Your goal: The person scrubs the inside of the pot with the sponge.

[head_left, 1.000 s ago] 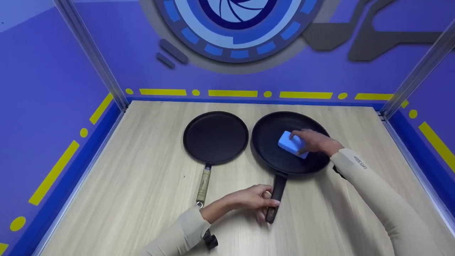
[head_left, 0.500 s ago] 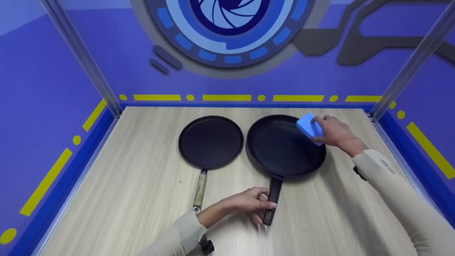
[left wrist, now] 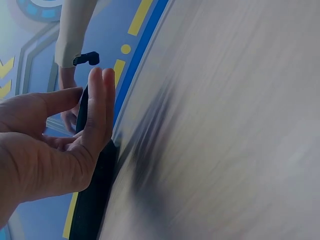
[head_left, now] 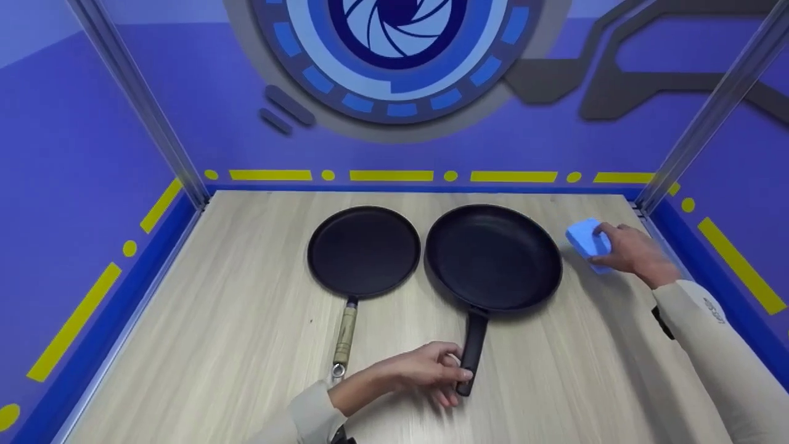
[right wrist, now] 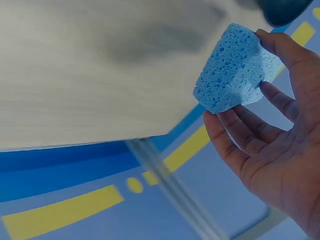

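Observation:
A black frying pan (head_left: 493,256) lies on the wooden table, its handle pointing toward me. My left hand (head_left: 422,373) pinches the end of that handle (head_left: 473,345) between thumb and fingers; in the left wrist view the left hand (left wrist: 65,135) has the dark handle between thumb and fingers. To the pan's right, my right hand (head_left: 632,250) holds a blue sponge (head_left: 588,240) above the table. The right wrist view shows the porous sponge (right wrist: 232,70) gripped by the fingertips and thumb of the right hand (right wrist: 280,145).
A flat black griddle pan (head_left: 363,251) with a wooden handle (head_left: 345,336) lies left of the frying pan, the rims close together. Blue walls with yellow markings enclose the table (head_left: 234,296) at the back and sides, with metal posts (head_left: 703,117) at the corners.
My right hand has lifted the sponge out of the frying pan and carried it right, past the rim. The left hand stays at the handle. The head view has shifted slightly.

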Action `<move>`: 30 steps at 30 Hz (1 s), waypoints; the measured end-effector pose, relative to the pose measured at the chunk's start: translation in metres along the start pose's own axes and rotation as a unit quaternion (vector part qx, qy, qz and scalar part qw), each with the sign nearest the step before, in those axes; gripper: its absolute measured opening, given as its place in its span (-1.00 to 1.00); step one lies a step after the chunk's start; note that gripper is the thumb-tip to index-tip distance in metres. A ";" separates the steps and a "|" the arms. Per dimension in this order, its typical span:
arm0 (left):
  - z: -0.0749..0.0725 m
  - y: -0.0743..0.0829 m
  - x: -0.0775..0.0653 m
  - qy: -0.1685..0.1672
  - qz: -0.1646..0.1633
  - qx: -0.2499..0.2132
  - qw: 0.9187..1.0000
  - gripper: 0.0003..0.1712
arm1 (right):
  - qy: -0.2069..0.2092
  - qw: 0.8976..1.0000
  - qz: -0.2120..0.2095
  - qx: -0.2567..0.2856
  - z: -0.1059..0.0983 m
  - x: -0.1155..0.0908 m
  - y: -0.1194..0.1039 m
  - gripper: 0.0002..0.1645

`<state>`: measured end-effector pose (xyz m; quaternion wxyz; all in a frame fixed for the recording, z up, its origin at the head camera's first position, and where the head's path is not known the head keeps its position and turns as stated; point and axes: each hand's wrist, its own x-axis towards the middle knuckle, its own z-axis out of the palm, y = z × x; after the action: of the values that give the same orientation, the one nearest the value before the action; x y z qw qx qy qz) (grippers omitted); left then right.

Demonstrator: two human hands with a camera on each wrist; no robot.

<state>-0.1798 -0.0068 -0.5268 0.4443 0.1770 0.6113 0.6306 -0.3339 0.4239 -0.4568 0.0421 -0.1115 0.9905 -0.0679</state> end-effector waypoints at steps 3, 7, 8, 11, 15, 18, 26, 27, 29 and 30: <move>0.000 -0.002 -0.006 0.002 0.007 0.002 1.000 -0.76 | -0.002 1.000 0.001 -0.002 0.003 -0.005 0.006 -0.22; -0.002 -0.001 -0.011 0.004 0.013 0.009 1.000 -0.72 | -0.006 1.000 0.002 0.001 0.005 -0.009 0.011 -0.20; -0.003 0.000 -0.012 0.004 0.013 0.011 1.000 -0.72 | -0.009 1.000 0.002 0.004 0.006 -0.010 0.012 -0.21; -0.007 0.001 -0.014 -0.001 0.010 0.010 1.000 -0.72 | -0.025 1.000 -0.001 0.019 0.008 -0.011 0.015 -0.22; -0.012 0.003 -0.017 -0.007 0.010 0.005 1.000 -0.68 | -0.046 0.998 0.000 0.038 0.013 -0.014 0.019 -0.24; -0.017 0.007 -0.020 0.003 0.008 0.017 1.000 -0.63 | -0.063 0.997 0.008 0.041 0.019 -0.015 0.022 -0.24; -0.043 0.022 -0.037 0.090 0.014 0.085 0.992 -0.64 | -0.071 0.997 0.002 0.042 0.032 -0.013 0.023 -0.23; -0.048 0.025 -0.038 0.095 0.019 0.093 0.991 -0.63 | -0.072 0.997 0.000 0.041 0.033 -0.013 0.022 -0.24; -0.062 0.030 -0.041 0.103 0.029 0.104 0.989 -0.59 | -0.075 0.996 -0.003 0.042 0.034 -0.013 0.022 -0.24; -0.069 0.033 -0.043 0.109 0.034 0.107 0.988 -0.58 | -0.076 0.996 -0.006 0.041 0.034 -0.013 0.022 -0.25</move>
<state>-0.2209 -0.0775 -0.4957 0.3322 0.1741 0.7135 0.5918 -0.3231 0.4436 -0.4928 0.1214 -0.1206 0.9801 -0.1005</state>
